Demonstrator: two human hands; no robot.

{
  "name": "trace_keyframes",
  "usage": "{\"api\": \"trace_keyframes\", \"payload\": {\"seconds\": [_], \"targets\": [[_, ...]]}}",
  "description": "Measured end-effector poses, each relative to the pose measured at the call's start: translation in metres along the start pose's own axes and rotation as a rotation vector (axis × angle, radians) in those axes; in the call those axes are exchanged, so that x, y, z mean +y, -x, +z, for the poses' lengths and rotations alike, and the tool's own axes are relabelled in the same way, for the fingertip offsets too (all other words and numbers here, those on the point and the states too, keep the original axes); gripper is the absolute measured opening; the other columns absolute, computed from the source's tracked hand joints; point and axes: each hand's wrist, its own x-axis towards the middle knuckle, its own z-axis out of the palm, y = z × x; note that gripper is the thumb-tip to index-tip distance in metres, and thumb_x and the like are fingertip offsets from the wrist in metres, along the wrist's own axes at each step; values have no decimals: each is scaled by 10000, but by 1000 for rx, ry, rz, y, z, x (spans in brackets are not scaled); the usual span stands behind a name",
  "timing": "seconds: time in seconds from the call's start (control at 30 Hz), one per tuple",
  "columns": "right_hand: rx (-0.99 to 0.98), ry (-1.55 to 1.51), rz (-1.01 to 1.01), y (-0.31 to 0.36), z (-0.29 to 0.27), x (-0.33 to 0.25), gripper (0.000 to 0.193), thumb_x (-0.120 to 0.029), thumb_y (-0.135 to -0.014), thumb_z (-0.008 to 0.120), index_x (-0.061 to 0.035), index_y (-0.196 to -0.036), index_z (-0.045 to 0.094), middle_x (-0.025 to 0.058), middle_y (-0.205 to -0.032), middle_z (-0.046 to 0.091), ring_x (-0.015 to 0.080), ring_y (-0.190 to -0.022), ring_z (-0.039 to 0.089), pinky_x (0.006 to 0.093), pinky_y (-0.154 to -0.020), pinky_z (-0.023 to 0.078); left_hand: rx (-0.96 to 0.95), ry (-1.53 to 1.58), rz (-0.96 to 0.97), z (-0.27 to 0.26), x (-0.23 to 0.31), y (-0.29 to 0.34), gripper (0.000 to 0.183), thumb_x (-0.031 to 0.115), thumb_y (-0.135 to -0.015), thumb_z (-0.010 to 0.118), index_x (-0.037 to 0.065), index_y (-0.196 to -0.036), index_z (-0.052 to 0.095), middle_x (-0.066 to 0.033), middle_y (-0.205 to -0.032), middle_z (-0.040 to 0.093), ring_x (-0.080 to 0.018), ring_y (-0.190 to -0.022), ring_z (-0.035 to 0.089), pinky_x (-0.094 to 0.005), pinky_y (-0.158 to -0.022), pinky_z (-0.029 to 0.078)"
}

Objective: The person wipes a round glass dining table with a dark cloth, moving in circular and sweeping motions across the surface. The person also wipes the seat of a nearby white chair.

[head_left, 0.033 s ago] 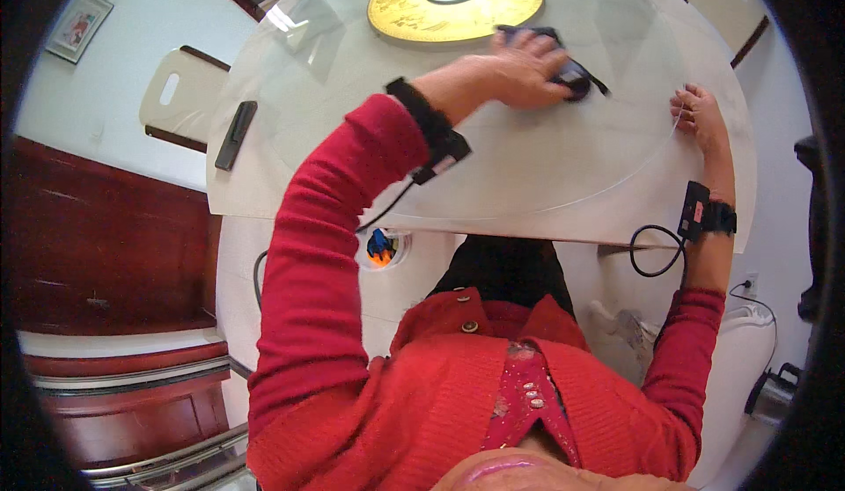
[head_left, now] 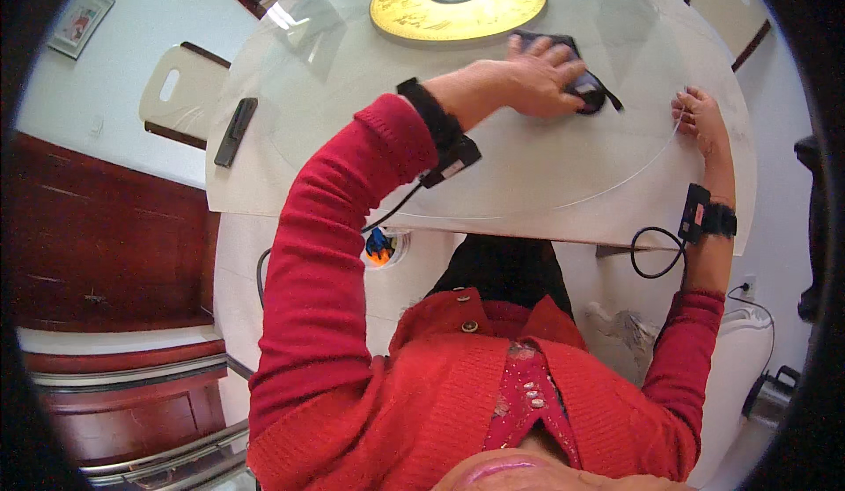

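Note:
My left hand (head_left: 541, 77) lies on a dark cloth (head_left: 563, 51), fingers stretched out and spread, pressing it onto the glass turntable (head_left: 493, 170). Part of the cloth is hidden under the palm, and a thin strap-like end sticks out to the right. At the turntable's right rim is my right hand (head_left: 695, 117), its fingers curled around the glass edge. In the middle of the glass, beyond my left hand, sits a gold patterned disc (head_left: 400, 20) with a pale round centre.
A long black object (head_left: 236, 133) lies on the table at the left. Pale chairs (head_left: 180, 95) stand around it. Below the front edge is a clear container (head_left: 400, 249) with blue and orange things. Cables hang from black wrist devices (head_left: 451, 164) on both arms.
My left hand and the dark cloth have slid a little to the right and nearer to me over the glass. My right hand stays at the rim.

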Motion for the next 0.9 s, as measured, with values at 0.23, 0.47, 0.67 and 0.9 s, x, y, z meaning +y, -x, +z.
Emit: {"api": "trace_keyframes", "payload": {"seconds": [0.23,0.47,0.67,0.9], "targets": [[-120,-61,134,-4,-8,5,254,-195,-880,602,-48,-1073,529,56,-799,613,136,-668,615,247,-513,498,6,19,-24,7,-78,42,663,557,-899,441,225,-1453,289,-132,-1529,195,-306,-1425,131,-514,-1136,79],[23,-197,16,-13,-5,18,430,-105,-867,624,-3,-1241,439,64,-800,614,152,-651,612,242,-525,496,-16,105,-568,1,-268,141,611,494,-934,408,158,-1439,331,-123,-1493,297,-290,-1389,246,-455,-1123,201],[155,-158,-89,-15,4,11,582,-85,-863,625,32,-1352,332,82,-826,626,140,-637,597,259,-533,493,-15,48,-1125,6,-311,130,698,566,-930,314,154,-1484,214,-162,-1526,204,-384,-1406,162,-486,-1138,150],[64,-87,-52,-19,1,12,613,-152,-873,604,52,-1368,305,83,-787,602,131,-604,569,252,-498,471,148,-60,-491,-2,-190,-15,610,523,-888,449,82,-1309,481,-192,-1298,498,-354,-1238,430,-431,-1059,318]]}}
